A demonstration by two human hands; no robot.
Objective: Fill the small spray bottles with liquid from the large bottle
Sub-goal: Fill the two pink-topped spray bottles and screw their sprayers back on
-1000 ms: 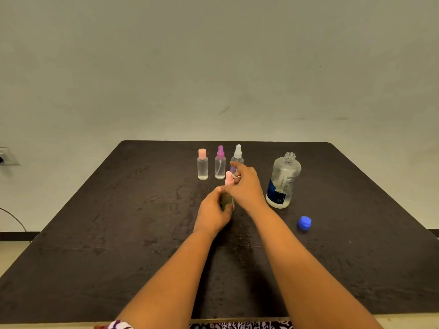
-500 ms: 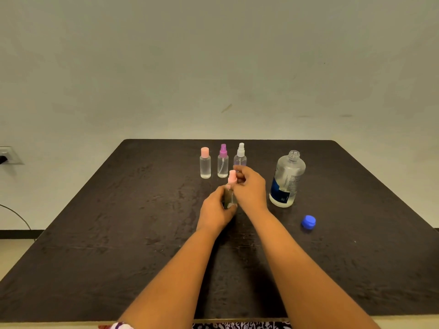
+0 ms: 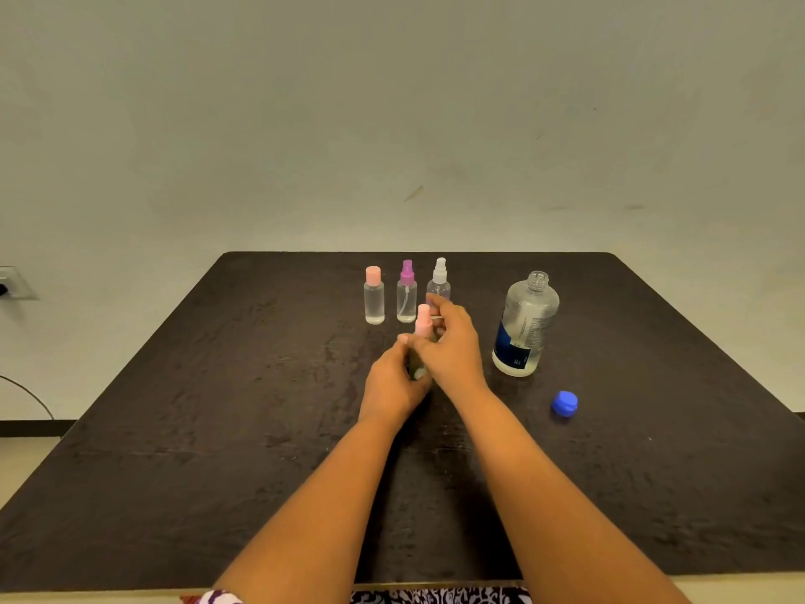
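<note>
A plain pale wall (image 3: 392, 124) fills the upper half of my feed, with an outlet (image 3: 11, 282) at the left edge and a cable (image 3: 30, 394) looping below it. Beneath lies the dark desk (image 3: 196, 451), and all the task's things stand on its far half.

Both forearms reach in from the near edge and meet at the middle. The left hand (image 3: 390, 388) grips the lower body of the pink-spray bottle (image 3: 423, 320), its fingers curled round the clear barrel, and holds it upright low over the desk. I cannot tell whether its base touches the surface. The right hand (image 3: 455, 348) comes over from the right, and its fingers close on the bottle's neck, just under the pink sprayer top. The two hands touch around the bottle.

Behind them three small clear bottles stand upright in a row, close together: the pink-cap bottle (image 3: 374, 296) on the left, the purple-spray bottle (image 3: 407, 294) in the middle, and the white-spray bottle (image 3: 439, 281) on the right, partly hidden by the right hand's fingers. I cannot judge their fill levels from here.

To the right stands the large bottle (image 3: 525, 329), upright with its mouth uncapped and a blue label low on its side. Its blue cap (image 3: 565, 403) lies on the desk nearer to me, apart from it.

A patterned cloth (image 3: 435, 597) shows at the bottom edge.
</note>
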